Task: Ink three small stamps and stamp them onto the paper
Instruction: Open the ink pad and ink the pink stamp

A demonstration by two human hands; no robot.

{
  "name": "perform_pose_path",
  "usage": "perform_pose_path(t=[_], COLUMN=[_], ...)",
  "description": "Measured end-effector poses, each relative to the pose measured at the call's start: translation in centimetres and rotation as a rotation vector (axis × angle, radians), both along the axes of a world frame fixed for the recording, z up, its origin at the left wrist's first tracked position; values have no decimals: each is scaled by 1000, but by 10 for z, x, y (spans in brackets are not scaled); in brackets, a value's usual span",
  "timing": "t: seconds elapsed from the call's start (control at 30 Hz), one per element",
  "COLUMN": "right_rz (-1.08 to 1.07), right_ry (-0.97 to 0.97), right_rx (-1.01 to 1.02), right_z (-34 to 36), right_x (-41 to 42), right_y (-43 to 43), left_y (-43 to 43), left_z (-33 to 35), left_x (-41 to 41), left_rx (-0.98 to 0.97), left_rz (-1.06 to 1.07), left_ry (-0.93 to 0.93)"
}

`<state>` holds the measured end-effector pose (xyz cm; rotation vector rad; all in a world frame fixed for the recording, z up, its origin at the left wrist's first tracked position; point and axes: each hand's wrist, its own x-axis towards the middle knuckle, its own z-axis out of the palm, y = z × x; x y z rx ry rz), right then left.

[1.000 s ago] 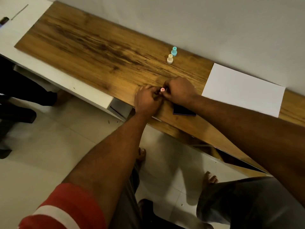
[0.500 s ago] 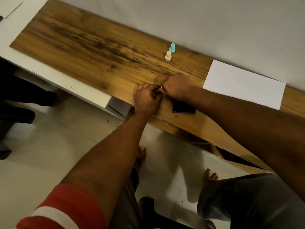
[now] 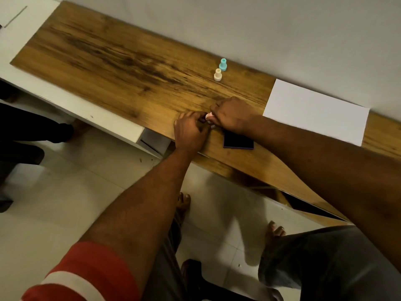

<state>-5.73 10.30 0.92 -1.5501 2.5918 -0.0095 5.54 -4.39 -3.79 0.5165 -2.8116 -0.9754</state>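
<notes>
Wood-grained tabletop (image 3: 121, 68) is running along a pale wall (image 3: 282, 29) in the head view, with tiled floor (image 3: 65, 203) showing below its near edge.

Both hands are meeting near the table's front edge. The right hand (image 3: 233, 116) is pinching a small pink stamp (image 3: 209, 115) with its fingers curled over it. The left hand (image 3: 189, 132), coming in from eight o'clock, is closing its curled fingers on the same stamp's near end. Which part each hand is gripping I cannot tell, since the knuckles are hiding most of it. Only a pale pink sliver and a dark spot beside it are showing.

An ink pad (image 3: 238, 141), dark and square, is lying open just beside the right wrist, at about four o'clock from the stamp. At twelve o'clock from the hands, well apart, a cream stamp (image 3: 217, 75) and a teal stamp (image 3: 222, 64) are standing upright, nearly touching. At two to three o'clock, the paper (image 3: 314, 111) is lying flat against the wall, showing no marks.

Judging from this, the task is sitting at its start: the first stamp is being readied, with nothing printed yet. Inking, pressing, and both other stamps are remaining.
</notes>
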Motion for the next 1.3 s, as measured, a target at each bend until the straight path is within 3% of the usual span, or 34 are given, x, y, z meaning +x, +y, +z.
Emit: perform_pose_path(t=[0.2,0.33,0.43,0.53,0.7,0.83,1.0,1.3], right_rz=[-225,-296,-295,-288,-261,-274,-355,-293], right_ry=[-80,-51,-51,-41,19,251,17,143], right_rx=[-83,-60,3,47,106,-81,221,273], right_z=[1,3,4,8,25,46,0,-6], right_x=[16,29,39,43,50,47,77,75], right_y=[49,94,111,112,95,79,82,80], left_y=[0,12,30,39,44,46,47,50], left_z=[10,28,31,22,14,16,16,18], left_x=[-2,-9,-8,-3,-1,-2,0,1], left_rx=[148,-67,-231,-301,-287,-277,-247,-240], left_rz=[18,-263,-446,-494,-429,-385,-365,-327], left_ry=[66,113,-14,-93,-94,-142,-161,-188])
